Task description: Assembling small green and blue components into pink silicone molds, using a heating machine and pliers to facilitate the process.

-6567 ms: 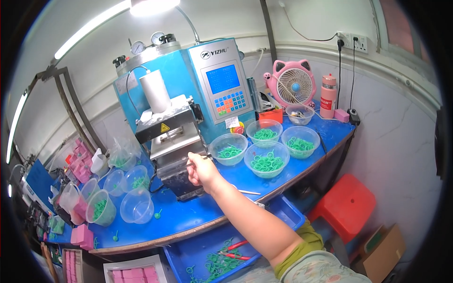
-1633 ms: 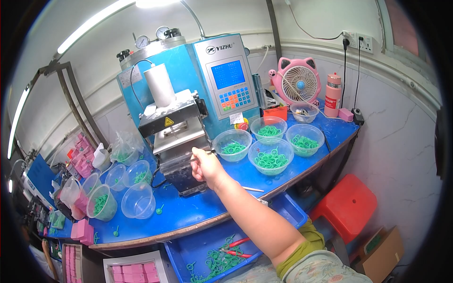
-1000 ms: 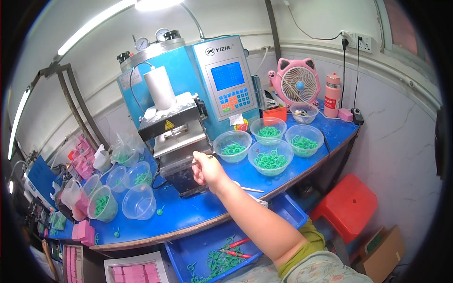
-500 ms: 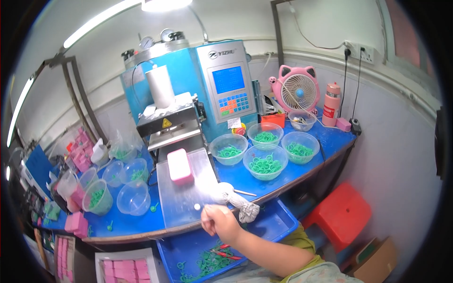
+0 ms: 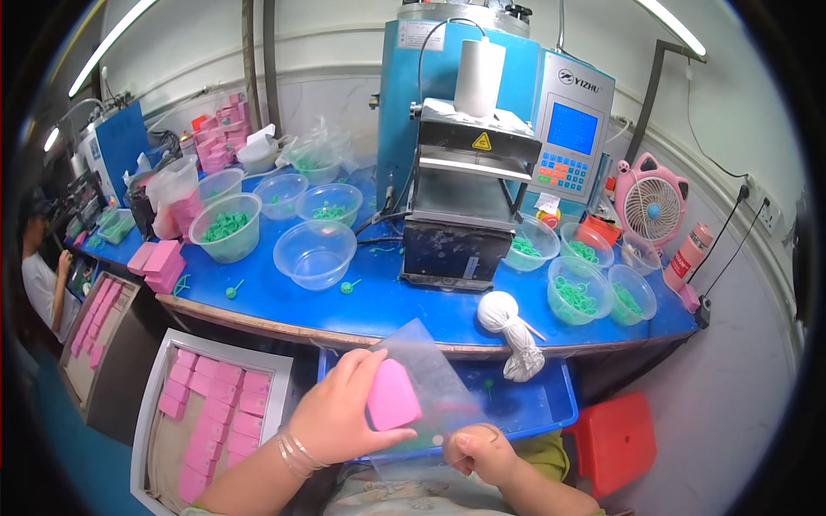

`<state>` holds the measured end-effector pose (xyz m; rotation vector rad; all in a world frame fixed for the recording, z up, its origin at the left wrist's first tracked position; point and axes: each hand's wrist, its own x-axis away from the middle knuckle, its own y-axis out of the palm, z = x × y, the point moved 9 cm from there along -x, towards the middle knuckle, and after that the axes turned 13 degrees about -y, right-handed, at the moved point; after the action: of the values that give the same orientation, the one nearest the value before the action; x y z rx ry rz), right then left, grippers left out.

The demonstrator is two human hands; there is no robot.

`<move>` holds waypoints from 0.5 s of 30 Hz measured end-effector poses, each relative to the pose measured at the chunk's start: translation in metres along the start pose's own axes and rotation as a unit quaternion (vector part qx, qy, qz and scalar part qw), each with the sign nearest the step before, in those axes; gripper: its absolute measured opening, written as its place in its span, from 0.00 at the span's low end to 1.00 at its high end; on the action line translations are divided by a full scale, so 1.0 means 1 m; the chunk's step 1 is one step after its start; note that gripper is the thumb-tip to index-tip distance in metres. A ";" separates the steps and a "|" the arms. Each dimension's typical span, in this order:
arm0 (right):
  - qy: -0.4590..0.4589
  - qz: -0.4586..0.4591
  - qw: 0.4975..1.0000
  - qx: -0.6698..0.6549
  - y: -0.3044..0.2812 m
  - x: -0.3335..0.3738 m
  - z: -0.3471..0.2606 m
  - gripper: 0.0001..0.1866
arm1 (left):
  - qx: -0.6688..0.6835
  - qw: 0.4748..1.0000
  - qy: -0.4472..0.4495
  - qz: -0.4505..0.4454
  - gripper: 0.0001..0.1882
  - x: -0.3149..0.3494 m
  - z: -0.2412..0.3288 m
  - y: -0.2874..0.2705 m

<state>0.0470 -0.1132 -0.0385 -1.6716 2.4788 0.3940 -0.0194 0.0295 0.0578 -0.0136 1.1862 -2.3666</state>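
Over the front edge of the bench, my left hand [image 5: 340, 404] grips a pink rounded block [image 5: 394, 396] from its left side, thumb below and fingers above. A clear flat sheet [image 5: 434, 365] slants behind and beneath the block. My right hand [image 5: 482, 451] is closed near the sheet's lower right part; anything inside it is hidden. A small white disc [image 5: 437, 440] shows just left of those knuckles. Ahead stands the blue machine [image 5: 469, 258] with a flat press slot, a white roll on top and a keypad panel [image 5: 568, 129].
Clear bowls [image 5: 315, 255] of green pieces stand left and right on the blue bench [image 5: 284, 301]. A white cloth bundle [image 5: 508, 322] lies at its edge, above a blue tray [image 5: 551, 400]. Pink blocks fill a box [image 5: 211, 404] at lower left. A red stool [image 5: 615, 439] stands right.
The pink block and clear sheet have come off the machine's front toward me, and my left hand now holds the block. My view has turned left. My right hand stays closed.
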 end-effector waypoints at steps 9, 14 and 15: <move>0.025 0.115 0.977 -0.179 -0.027 -0.032 0.033 0.24 | -0.034 0.972 -0.067 0.221 0.44 0.046 -0.073 -0.035; 0.058 0.167 0.963 -0.203 -0.040 -0.057 0.052 0.25 | -0.128 0.949 -0.075 0.277 0.46 0.074 -0.102 -0.048; 0.066 0.200 0.959 -0.189 -0.046 -0.061 0.059 0.23 | -0.123 0.944 -0.052 0.301 0.44 0.075 -0.100 -0.050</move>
<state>0.1106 -0.0586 -0.0867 -1.3226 2.9982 0.8762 -0.1286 0.0970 0.0181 0.1232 1.2146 -1.6618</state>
